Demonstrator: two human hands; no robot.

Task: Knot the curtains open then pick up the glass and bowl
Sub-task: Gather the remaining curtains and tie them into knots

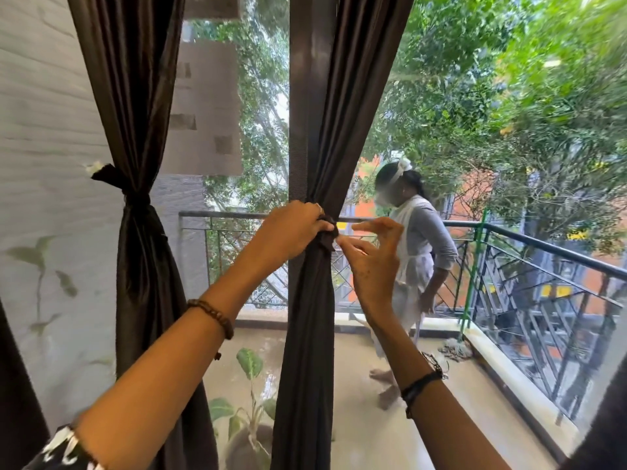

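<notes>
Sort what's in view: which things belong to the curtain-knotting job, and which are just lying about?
Job: middle curtain, knot, left hand gripping it, right hand with fingers at the knot, left curtain already tied.

Lying about: potted plant, mop, balcony railing, person on balcony.

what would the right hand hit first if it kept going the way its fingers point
Probably the knot in the middle curtain: the right hand points up and left at it, fingertips nearly touching. The left hand grips just beyond.
</notes>
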